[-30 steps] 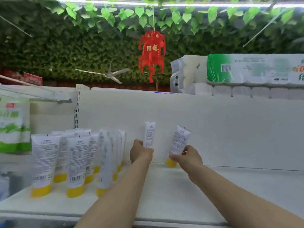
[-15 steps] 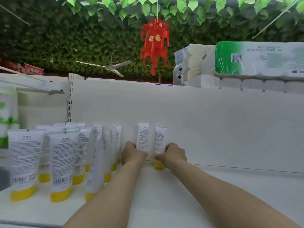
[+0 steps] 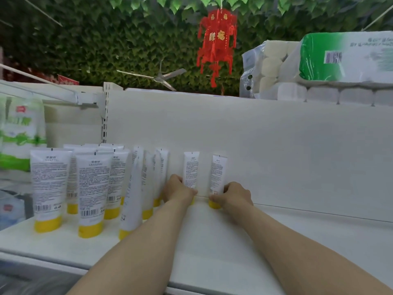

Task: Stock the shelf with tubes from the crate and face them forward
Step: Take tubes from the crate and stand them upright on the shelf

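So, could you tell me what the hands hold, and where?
The left hand grips the left tube low on its body; right hand likewise the right tube.

A shop: white shelf (image 3: 212, 241) of barcoded tubes (image 3: 91, 188); packaged toilet rolls (image 3: 319, 67) stacked above.

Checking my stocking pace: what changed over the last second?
The right hand tipped the right tube from tilted to upright on the shelf, cap down. The left hand still grips the left tube, upright as before. The stocked tubes at left stayed put.
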